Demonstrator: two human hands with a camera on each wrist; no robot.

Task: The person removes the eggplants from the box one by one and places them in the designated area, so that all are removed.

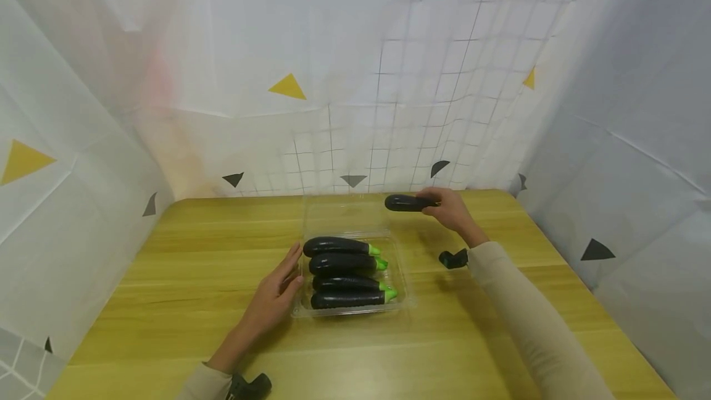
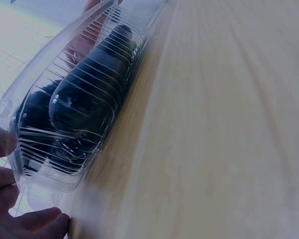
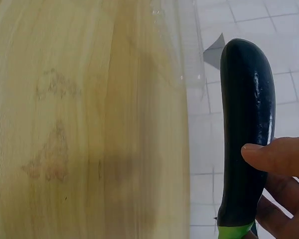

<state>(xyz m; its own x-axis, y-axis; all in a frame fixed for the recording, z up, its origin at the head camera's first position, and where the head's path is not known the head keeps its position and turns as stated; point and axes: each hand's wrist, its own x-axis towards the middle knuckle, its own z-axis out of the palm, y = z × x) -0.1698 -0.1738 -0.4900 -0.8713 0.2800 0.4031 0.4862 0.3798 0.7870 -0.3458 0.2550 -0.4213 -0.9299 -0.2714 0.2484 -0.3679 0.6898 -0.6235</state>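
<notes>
My right hand (image 1: 449,210) grips a dark purple eggplant (image 1: 405,203) near its stem end, above the far side of the table. In the right wrist view the thumb lies across this eggplant (image 3: 246,109) and the fingers are behind it; its green cap (image 3: 235,231) shows at the bottom. A clear plastic clamshell box (image 1: 404,292) holds several eggplants (image 1: 347,263) side by side, their green caps to the right. My left hand (image 1: 274,295) rests against the box's left side with fingers extended. The left wrist view shows the ribbed clear wall (image 2: 97,35) beside the fingers.
The box's clear lid (image 1: 344,218) lies folded back on the wooden table (image 1: 194,264), towards the far edge. White sheeting (image 1: 250,153) with grid lines and coloured patches stands behind and on both sides. Dark wrist cameras (image 1: 452,259) are on both wrists.
</notes>
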